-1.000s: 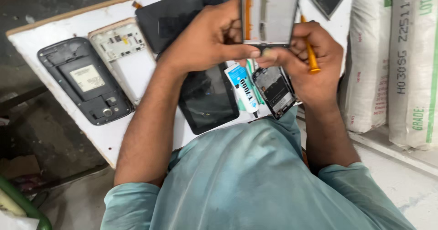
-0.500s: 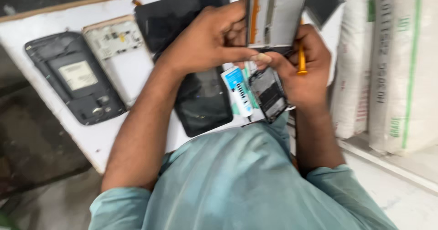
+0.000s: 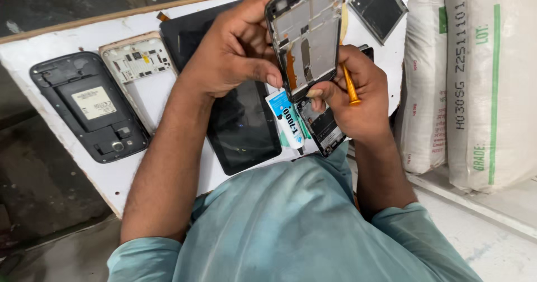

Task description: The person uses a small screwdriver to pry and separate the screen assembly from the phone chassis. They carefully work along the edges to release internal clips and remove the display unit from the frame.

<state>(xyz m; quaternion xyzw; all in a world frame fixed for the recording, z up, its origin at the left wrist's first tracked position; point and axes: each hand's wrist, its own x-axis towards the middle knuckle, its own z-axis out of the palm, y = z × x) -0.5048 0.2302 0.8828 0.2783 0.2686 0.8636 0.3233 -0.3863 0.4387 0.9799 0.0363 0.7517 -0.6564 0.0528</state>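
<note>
The left hand [image 3: 235, 50] grips a bare phone frame [image 3: 306, 36] upright above the white board [image 3: 67, 41], while the right hand [image 3: 358, 100], closed around an orange tool [image 3: 350, 86], works its lower edge. Prying there seems underway; steady, gentle leverage appears needed next.

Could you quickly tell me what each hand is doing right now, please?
Left hand: closed on the phone frame, holding it upright.
Right hand: closed on an orange tool, fingertips at the frame's lower edge.

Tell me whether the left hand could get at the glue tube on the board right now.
Probably not freely: the left hand is gripping the phone frame, though the glue tube lies uncovered just below its thumb.
</note>
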